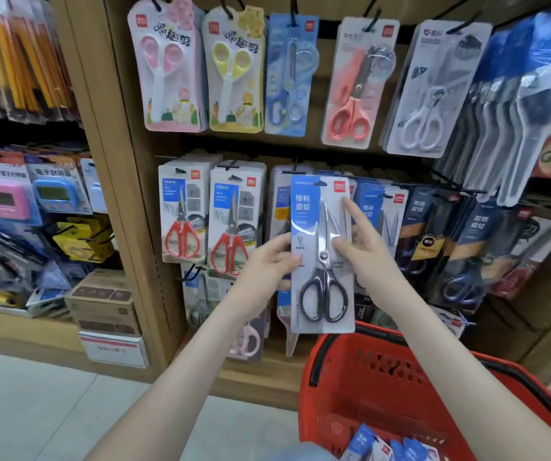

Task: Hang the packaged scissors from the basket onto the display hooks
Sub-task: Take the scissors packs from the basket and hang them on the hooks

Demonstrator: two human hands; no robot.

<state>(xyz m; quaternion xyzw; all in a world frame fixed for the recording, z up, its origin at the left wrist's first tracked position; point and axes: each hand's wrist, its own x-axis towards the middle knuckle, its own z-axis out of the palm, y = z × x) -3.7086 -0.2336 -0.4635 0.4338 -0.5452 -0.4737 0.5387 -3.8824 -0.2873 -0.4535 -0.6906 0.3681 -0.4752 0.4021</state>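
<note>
While the pack point(320, 227) is standing upright in front of the middle row of hung scissors point(234, 224), the left hand point(267, 264) is gripping its left edge, thumb on the front. The right hand point(367, 257) is pinching the right edge, thumb pressing the front and index finger stretching straight up. Whether the pack's top is on a hook cannot be told. The red basket point(334, 377) is sitting below, holding more blue packs point(380, 444).

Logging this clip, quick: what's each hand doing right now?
Left hand: grips the scissors package by its left edge.
Right hand: pinches its right edge, index finger straight.
</note>
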